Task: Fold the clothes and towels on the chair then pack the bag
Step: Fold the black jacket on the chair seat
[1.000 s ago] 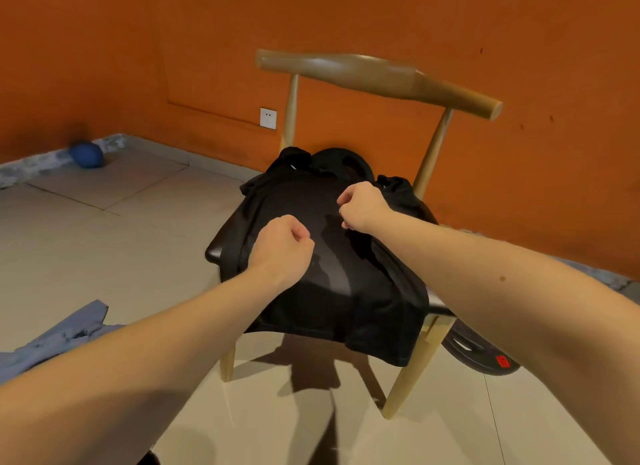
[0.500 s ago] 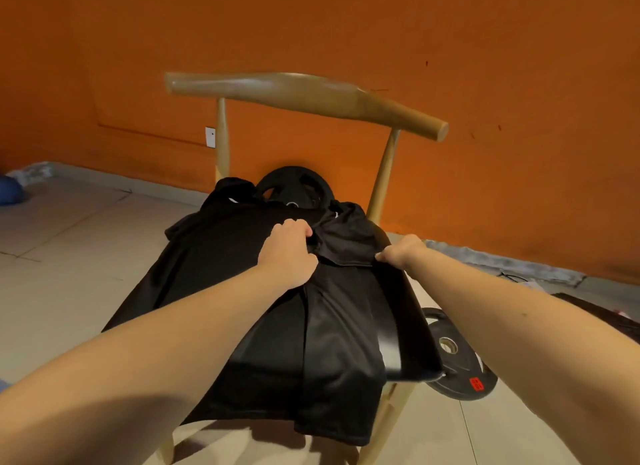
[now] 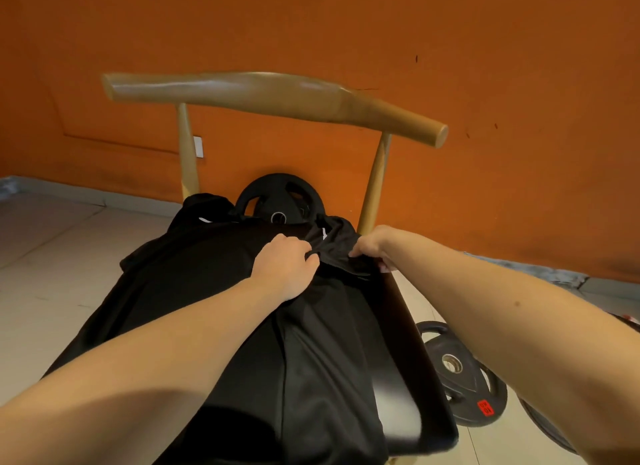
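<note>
A black garment (image 3: 194, 263), seemingly thin, limp and slightly slick, drapes over a wooden chair (image 3: 277, 93) seat. The left hand (image 3: 284, 263) grips a fold near its far end; the right hand (image 3: 372, 248) pinches the adjoining edge. It looks best held by hems and corners.

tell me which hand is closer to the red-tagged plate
Right. The right hand grips the garment at the seat edge nearest the plate; the left hand grips it mid-seat, farther off.
</note>
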`<control>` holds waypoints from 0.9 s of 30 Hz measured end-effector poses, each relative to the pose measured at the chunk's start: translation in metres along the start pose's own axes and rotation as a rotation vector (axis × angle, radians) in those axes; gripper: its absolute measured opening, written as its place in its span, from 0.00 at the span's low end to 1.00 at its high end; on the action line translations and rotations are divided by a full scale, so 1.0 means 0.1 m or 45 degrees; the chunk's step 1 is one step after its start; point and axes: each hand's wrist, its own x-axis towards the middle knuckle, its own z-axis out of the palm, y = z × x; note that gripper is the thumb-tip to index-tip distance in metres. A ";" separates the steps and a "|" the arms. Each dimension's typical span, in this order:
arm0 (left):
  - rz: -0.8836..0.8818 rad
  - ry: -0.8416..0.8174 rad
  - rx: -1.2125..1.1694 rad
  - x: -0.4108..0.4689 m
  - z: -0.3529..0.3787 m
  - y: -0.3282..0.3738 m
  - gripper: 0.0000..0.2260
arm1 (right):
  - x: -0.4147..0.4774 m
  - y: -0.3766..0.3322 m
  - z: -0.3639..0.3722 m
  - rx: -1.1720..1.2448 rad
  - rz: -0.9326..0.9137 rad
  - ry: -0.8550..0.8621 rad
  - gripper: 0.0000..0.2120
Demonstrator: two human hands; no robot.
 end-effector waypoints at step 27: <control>-0.789 0.160 -0.612 0.69 -0.30 -0.96 0.20 | 1.15 -0.88 0.57 -0.138 -0.302 0.093 0.28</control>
